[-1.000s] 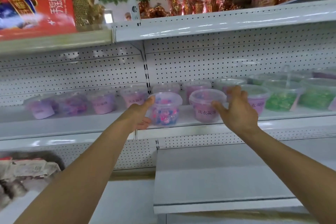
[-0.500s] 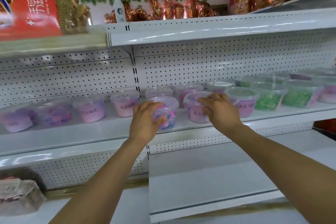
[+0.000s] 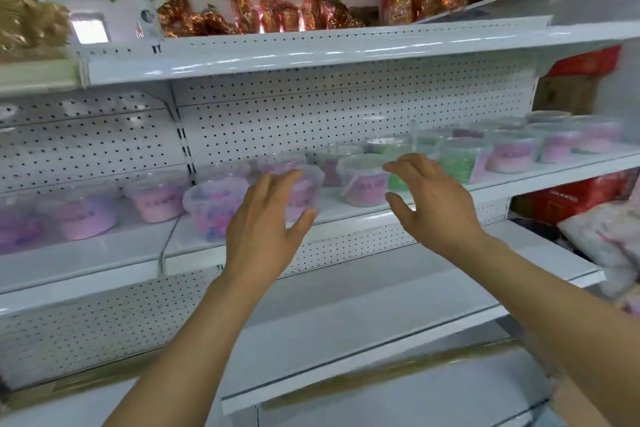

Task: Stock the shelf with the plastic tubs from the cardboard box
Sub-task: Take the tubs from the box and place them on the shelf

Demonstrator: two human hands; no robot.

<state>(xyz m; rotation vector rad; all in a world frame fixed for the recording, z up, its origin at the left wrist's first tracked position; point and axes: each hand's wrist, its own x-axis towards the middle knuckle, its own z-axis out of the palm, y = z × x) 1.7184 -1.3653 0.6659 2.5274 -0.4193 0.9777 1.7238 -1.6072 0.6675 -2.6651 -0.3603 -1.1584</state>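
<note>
A row of clear plastic tubs stands on the white middle shelf (image 3: pixel 104 253). One tub with mixed pink and blue contents (image 3: pixel 207 206) sits at the front, and a pink-filled tub (image 3: pixel 304 187) is partly hidden behind my left hand (image 3: pixel 263 222). My left hand hovers in front of these two tubs with fingers spread, holding nothing. My right hand (image 3: pixel 433 205) is also empty, its fingers loosely bent, in front of a pink tub (image 3: pixel 363 177) and green-filled tubs (image 3: pixel 460 160). The cardboard box is out of view.
More pink tubs (image 3: pixel 86 215) line the shelf to the left and further ones (image 3: pixel 512 153) to the right. A lower white shelf (image 3: pixel 346 305) juts out below my arms. Red and gold packets (image 3: pixel 277 11) fill the top shelf. Red cartons (image 3: pixel 571 198) and a bagged item (image 3: pixel 609 236) lie at the right.
Both hands have let go of the two front tubs and drawn back with fingers spread. The view has swung to the right, and the tubs stay on the shelf.
</note>
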